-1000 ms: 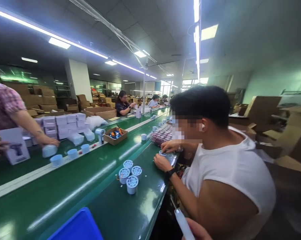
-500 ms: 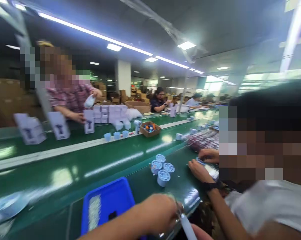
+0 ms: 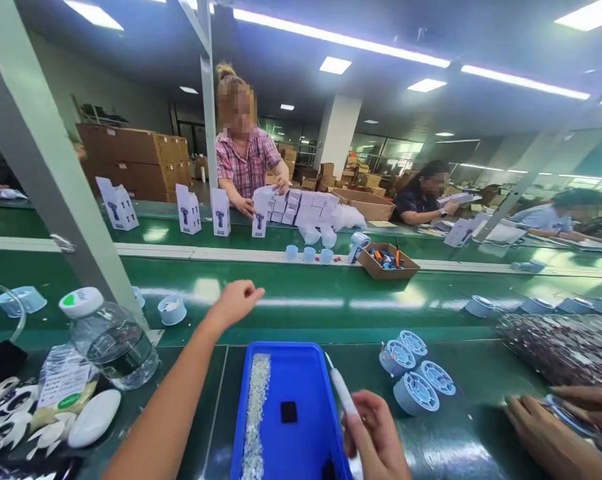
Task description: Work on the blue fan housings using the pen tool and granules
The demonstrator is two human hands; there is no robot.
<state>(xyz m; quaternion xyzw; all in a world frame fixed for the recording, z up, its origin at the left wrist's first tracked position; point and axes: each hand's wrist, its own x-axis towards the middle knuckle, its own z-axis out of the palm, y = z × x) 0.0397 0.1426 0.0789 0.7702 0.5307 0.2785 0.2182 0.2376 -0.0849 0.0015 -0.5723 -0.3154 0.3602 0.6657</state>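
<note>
Tabletop (image 3: 131, 373): green, conveyor belt (image 3: 331, 293) behind, factory hall.
Left hand (image 3: 235, 301): fingers curled closed, empty, above belt.
Blue tray (image 3: 301, 380): centre.
Right hand (image 3: 375, 437): fingers grip white pen tool (image 3: 341, 390).
Tool axis: tip points up-left over tray.

Green bench (image 3: 191, 373), near: blue tray (image 3: 301, 387) at centre; water bottle (image 3: 108, 337) on its side at left, with a white oval case (image 3: 93, 418) and packets (image 3: 61, 380) nearer; four round parts (image 3: 413, 367) right of the tray; a bagged heap (image 3: 565, 347) at far right.

Green belt (image 3: 281, 293), beyond: a round cup (image 3: 171, 310) at left, more cups (image 3: 481, 306) at right.

Far counter (image 3: 151, 233): white cartons (image 3: 188, 209) standing, stacked boxes (image 3: 301, 207), three blue cups (image 3: 308, 253), brown box (image 3: 388, 261).
</note>
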